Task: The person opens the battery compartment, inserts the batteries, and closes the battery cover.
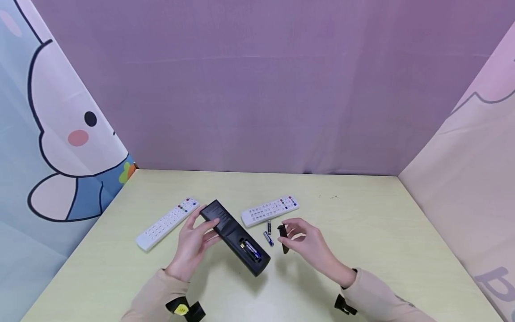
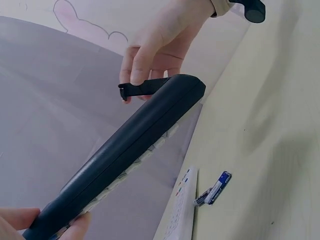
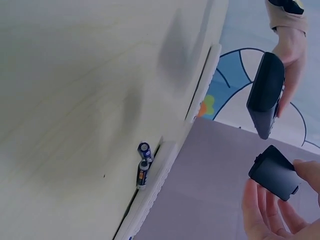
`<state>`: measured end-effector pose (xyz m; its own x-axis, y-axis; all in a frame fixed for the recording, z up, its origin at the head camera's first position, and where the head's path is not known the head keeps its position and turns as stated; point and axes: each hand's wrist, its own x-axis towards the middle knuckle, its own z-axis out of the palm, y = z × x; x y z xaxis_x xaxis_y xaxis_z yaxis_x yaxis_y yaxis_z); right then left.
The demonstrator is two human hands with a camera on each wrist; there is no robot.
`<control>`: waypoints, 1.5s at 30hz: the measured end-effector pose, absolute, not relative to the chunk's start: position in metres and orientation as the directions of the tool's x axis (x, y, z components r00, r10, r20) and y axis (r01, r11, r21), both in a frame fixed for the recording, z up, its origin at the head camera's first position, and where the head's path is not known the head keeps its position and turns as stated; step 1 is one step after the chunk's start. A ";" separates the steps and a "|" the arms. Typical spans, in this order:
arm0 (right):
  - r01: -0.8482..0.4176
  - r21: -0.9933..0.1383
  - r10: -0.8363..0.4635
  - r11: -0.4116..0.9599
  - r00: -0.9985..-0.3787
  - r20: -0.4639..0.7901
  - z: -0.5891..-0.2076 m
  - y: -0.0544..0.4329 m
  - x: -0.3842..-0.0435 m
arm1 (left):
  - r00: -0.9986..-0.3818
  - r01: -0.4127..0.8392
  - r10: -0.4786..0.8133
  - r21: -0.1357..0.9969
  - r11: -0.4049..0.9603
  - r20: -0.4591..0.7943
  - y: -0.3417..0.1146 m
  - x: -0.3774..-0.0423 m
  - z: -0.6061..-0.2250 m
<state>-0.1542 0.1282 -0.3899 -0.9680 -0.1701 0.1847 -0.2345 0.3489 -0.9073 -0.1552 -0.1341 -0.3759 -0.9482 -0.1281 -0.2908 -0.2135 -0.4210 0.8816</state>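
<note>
Past beige cloth sleeves, my left hand gripped a long black plastic remote, my right hand a thin black cover, within the tabletop's edges.

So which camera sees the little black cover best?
The right wrist view: the cover shows its broad face there, held in the right hand. The head view shows it narrow and small; the left wrist view shows it nearly edge-on, partly behind the black remote.
</note>
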 end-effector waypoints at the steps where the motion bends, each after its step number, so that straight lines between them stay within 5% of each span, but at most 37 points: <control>1: -0.226 -0.913 -0.167 0.339 -0.970 0.178 -0.389 0.127 -0.153 | -0.949 -0.212 -0.128 0.882 -0.420 -0.289 -0.134 -0.155 -0.376; 9: -0.199 -0.936 -0.168 0.290 -0.973 0.155 -0.386 0.114 -0.149 | -0.946 -0.217 -0.136 0.885 -0.413 -0.296 -0.128 -0.157 -0.375; 20: -0.324 -0.916 -0.244 0.235 -0.932 0.267 -0.378 0.102 -0.140 | -0.954 -0.198 -0.125 0.884 -0.423 -0.274 -0.123 -0.158 -0.375; 45: -0.393 -0.883 -0.286 0.258 -0.904 0.318 -0.381 0.088 -0.141 | -0.953 -0.201 -0.122 0.881 -0.428 -0.276 -0.120 -0.159 -0.373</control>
<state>-0.1405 0.0878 -0.3807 -0.9038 -0.2858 0.3184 -0.3926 0.2582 -0.8827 -0.1589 -0.1199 -0.3731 -0.9532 -0.1222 -0.2765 -0.2008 -0.4277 0.8813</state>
